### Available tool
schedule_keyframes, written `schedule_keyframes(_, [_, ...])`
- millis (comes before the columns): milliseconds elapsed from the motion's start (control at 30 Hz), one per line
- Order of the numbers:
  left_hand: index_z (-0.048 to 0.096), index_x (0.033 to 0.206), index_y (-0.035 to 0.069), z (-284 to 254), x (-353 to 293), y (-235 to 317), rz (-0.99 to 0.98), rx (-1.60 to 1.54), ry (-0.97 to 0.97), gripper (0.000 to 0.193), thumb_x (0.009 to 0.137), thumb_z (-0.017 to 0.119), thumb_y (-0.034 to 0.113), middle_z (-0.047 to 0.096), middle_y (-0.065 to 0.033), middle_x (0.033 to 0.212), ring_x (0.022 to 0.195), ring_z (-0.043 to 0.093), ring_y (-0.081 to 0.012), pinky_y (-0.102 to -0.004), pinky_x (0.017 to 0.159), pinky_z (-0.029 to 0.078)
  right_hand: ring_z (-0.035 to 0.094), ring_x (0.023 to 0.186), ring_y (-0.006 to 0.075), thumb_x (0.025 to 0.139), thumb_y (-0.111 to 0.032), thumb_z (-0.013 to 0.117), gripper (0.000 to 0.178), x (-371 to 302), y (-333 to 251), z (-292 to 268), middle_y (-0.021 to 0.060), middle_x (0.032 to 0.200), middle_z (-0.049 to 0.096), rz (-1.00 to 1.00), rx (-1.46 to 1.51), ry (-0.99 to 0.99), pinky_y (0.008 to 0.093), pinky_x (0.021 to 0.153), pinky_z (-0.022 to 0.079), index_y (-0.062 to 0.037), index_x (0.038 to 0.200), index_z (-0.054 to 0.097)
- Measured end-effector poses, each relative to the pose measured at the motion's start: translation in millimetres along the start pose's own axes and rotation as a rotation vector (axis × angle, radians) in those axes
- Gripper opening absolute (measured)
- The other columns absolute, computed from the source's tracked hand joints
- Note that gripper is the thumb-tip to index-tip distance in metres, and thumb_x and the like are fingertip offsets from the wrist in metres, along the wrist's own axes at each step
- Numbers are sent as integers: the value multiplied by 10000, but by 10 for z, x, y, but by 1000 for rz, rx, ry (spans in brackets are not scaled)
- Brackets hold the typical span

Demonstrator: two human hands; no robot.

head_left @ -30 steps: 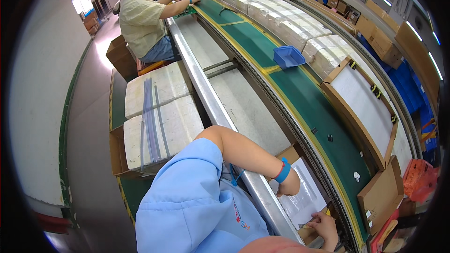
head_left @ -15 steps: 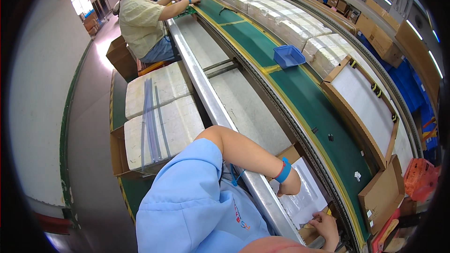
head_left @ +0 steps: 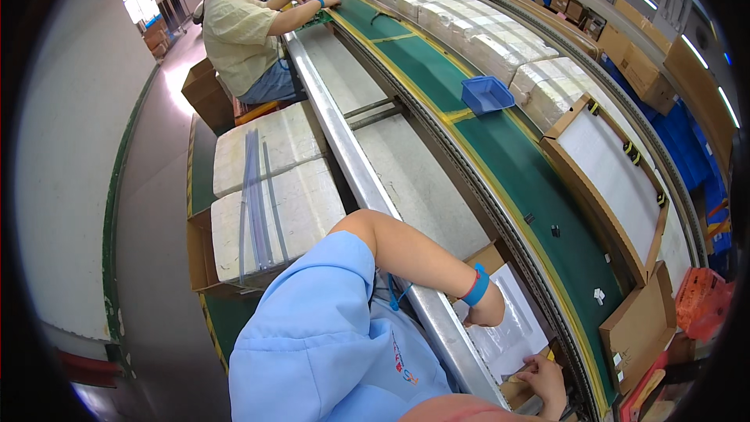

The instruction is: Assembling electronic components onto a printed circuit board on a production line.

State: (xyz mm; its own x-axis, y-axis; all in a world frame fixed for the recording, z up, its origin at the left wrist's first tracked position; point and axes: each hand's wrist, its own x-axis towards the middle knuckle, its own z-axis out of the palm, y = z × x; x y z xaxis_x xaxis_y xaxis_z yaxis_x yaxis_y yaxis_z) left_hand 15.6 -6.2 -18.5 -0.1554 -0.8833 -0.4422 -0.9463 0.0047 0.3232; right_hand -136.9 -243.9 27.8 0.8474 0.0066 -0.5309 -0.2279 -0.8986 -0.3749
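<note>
A white sheet (head_left: 525,314) with a clear, shiny plastic piece (head_left: 500,322) on it lies on brown cardboard between the metal rail and the conveyor. My left hand (head_left: 487,306), with a blue band at the wrist, is over the sheet's left side. Its fingers curl downward, and whatever they hold is hidden. At the sheet's near end is my right hand (head_left: 544,379), its fingers bent together by the edge. A small yellow piece (head_left: 551,355) shows beside those fingers; what the hand grips is too small to make out.
A green conveyor (head_left: 500,148) runs along my right, carrying a blue bin (head_left: 487,95) and small black and white parts. A metal rail (head_left: 351,152) crosses under my left forearm. Foam boxes (head_left: 273,219) stand left; an open carton (head_left: 641,324) lies right. A co-worker (head_left: 246,39) sits ahead.
The whole view has shifted slightly. Both hands stay at nearly the same places on the sheet, and nothing is visibly picked up or let go.
</note>
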Motion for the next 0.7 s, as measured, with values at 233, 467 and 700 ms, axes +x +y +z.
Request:
schedule_keyframes(233, [725, 891, 12, 21, 26, -5, -21, -35, 4, 345, 728, 789, 308, 712, -164, 919, 887, 675, -362, -482, 737, 537, 679, 695, 215, 676, -137, 826, 384, 85, 248, 92, 117, 758, 696, -45, -36, 32, 321, 678, 530, 0, 1009, 693])
schedule_keyframes(467, [726, 905, 12, 4, 10, 0, -24, -21, -3, 353, 734, 785, 316, 711, -164, 930, 890, 674, -363, -484, 737, 538, 658, 673, 202, 675, -131, 827, 391, 96, 285, 117, 102, 720, 670, -39, 4, 35, 315, 657, 519, 0, 1017, 690])
schedule_keyframes(700, [723, 864, 10, -1, -9, -16, 8, -10, 9, 269, 721, 770, 234, 708, -173, 880, 841, 671, -364, -484, 716, 520, 644, 653, 193, 637, -101, 829, 417, 69, 204, 74, 86, 699, 654, -52, -4, 12, 312, 635, 508, -3, 1018, 690])
